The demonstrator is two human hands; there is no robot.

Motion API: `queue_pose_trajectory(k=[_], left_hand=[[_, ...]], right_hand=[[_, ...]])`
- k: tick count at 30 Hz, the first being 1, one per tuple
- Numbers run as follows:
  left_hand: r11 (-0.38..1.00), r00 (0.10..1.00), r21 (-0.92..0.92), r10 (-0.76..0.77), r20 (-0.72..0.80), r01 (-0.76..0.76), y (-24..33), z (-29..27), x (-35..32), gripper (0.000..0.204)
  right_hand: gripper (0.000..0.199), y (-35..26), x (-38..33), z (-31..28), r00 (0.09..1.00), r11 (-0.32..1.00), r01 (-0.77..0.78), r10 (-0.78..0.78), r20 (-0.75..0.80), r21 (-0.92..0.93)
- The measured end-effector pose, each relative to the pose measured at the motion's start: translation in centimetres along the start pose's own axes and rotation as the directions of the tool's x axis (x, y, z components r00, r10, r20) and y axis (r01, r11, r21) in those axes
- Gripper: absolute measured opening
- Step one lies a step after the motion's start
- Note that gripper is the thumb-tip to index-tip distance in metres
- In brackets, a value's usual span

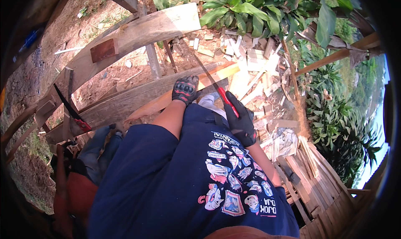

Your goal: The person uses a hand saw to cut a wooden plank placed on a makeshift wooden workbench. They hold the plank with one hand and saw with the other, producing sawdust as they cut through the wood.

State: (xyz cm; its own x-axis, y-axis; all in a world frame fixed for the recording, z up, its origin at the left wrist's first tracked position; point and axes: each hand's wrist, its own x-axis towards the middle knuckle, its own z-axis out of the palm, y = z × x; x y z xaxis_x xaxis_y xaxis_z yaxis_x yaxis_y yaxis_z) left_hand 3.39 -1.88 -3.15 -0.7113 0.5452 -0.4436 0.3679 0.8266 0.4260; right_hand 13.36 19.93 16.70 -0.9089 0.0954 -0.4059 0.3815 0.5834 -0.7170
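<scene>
My left hand (185,90), in a black glove with red knuckle pads, presses down on a long wooden plank (138,102) that runs from lower left to upper right. My right hand (241,122), in a black glove, grips the red handle of a handsaw (213,82). The thin saw blade slants up and to the left across the plank's pale cut end (221,73). My knee in dark shorts rests against the plank below both hands.
A second saw with a black blade and red handle (72,112) lies on the planks at left. A wide board with a red-brown block (104,49) spans the back. Several pale offcuts (250,59) litter the ground; stacked boards (317,172) lie at right.
</scene>
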Motion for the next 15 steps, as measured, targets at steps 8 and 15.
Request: queue_pose_trajectory(k=[8,15], left_hand=[[1.0,0.999,-0.005,-0.018,0.038,0.018,0.1,0.2,0.1,0.066],[0.999,0.997,-0.017,0.041,-0.059,-0.042,-0.3,1.3,-0.4,0.061]], right_hand=[[0.048,-2.6,2.5,-0.5,0.979,0.972,-0.198,0.191,0.069,0.123],[0.048,0.5,9.0,4.1,0.991,0.989,-0.13,0.127,0.041,0.076]])
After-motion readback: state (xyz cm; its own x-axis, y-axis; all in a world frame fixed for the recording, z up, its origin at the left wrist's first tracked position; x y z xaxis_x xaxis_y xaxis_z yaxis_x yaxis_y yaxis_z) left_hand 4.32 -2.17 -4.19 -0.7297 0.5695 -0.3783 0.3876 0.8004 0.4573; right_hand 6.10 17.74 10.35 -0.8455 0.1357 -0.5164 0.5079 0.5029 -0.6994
